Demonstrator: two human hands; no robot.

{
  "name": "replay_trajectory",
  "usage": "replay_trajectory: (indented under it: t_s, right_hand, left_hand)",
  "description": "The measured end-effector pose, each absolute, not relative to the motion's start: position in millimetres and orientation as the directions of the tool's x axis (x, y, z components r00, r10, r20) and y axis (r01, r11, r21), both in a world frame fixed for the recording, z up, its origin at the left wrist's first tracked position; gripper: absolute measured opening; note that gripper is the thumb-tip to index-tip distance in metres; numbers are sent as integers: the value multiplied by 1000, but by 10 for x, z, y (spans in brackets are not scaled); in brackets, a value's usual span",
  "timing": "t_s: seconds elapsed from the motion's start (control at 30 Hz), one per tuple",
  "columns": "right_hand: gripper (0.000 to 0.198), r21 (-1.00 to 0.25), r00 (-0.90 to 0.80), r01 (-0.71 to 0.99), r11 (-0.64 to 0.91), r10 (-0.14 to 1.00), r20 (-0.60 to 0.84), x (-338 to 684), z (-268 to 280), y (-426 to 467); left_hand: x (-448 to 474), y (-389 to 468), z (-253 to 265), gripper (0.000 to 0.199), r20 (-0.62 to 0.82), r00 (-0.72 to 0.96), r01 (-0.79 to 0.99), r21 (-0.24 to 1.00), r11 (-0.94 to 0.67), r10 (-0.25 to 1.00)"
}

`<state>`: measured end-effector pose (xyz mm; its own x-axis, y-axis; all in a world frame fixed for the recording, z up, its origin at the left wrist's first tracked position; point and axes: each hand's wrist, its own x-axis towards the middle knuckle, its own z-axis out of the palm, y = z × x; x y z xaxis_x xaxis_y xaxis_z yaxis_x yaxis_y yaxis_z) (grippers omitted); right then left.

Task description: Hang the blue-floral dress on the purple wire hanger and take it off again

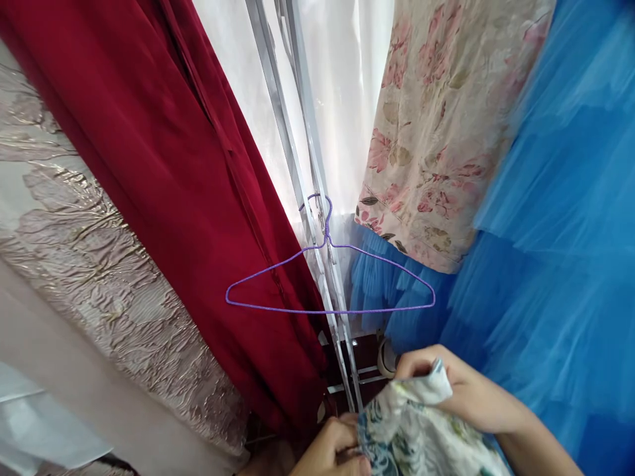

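Note:
A patterned garment, pale with blue-green and yellowish motifs, is bunched between my two hands at the lower right. My right hand is closed on its upper edge, where a folded pale strip sticks up. On the near side my left hand pinches the garment's left edge; the lower part of that hand is cut off by the frame. Beyond both hands, a bare purple wire hanger hangs by its hook from a grey metal rack. Neither hand touches the hanger.
A long red garment hangs left of the rack, beside a textured pinkish one. On the right hang a floral dress and blue tulle layers. White curtain-like fabric is behind. The rack's feet stand on a dark floor.

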<state>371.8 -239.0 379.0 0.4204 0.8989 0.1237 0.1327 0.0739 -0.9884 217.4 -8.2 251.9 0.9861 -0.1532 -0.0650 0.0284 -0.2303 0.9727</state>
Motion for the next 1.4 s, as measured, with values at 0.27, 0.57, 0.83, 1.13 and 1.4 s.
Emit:
replay_trajectory:
  t_s: [0.27, 0.57, 0.83, 1.13, 1.4]
  right_hand:
    - [20, -833, 584, 550, 66, 682, 440, 4337, 4000, -2179]
    - [24, -763, 547, 623, -171, 793, 268, 4180, 3924, -1959]
    - [27, -785, 559, 597, -163, 786, 263, 4172, 3945, -1993]
    - [22, -818, 584, 567, -99, 748, 314, 4108, 3842, -1960]
    - [13, -583, 598, 801, -135, 120, 793, 4235, 3692, -2426]
  left_hand:
    - [2012, 785, 3403, 11, 122, 988, 10, 560, -828, 94]
    - [1952, 1556, 4156, 30, 274, 950, 123, 122, -985, 153]
    - [2353, 1582, 4697, 15, 393, 890, 162, 202, -966, 231]
    - [2943, 1147, 4756, 15, 607, 788, -164, 365, -916, 101]
    - [2968, 1061, 4500, 22, 643, 732, -82, 414, -907, 227]
